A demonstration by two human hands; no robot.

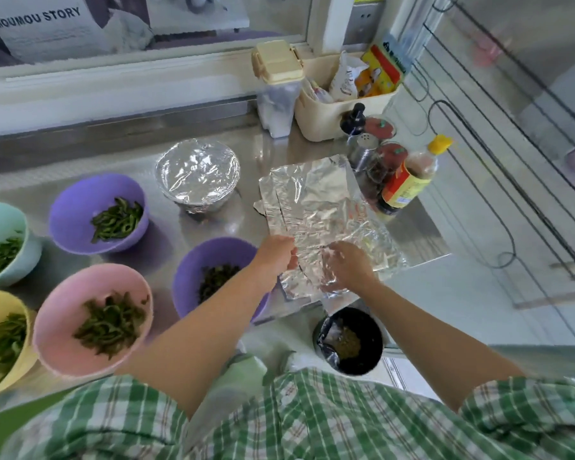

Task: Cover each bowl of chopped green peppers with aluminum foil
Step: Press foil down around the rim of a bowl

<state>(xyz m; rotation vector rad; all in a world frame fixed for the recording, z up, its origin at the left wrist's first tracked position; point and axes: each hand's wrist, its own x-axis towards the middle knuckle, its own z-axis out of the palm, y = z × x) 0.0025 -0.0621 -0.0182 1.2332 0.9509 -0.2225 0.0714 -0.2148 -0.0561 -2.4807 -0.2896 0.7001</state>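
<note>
Both hands on the crinkled foil sheets (316,207) — one bowl covered.

Left hand (276,254) pinches the stack's near edge; right hand (349,268) presses on it, fingers spread (steel counter (140,167), right of the bowls). The foil-covered bowl (198,175) stands behind; beside the foil the near purple bowl (193,277) holds dark peppers — "MOUMOU STORY" sign (37,18) beyond.

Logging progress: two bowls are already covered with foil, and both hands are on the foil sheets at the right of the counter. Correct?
Not quite. The head view shows only one foil-covered bowl; the five others are open. Left hand and right hand are indeed on the foil sheets.
</note>
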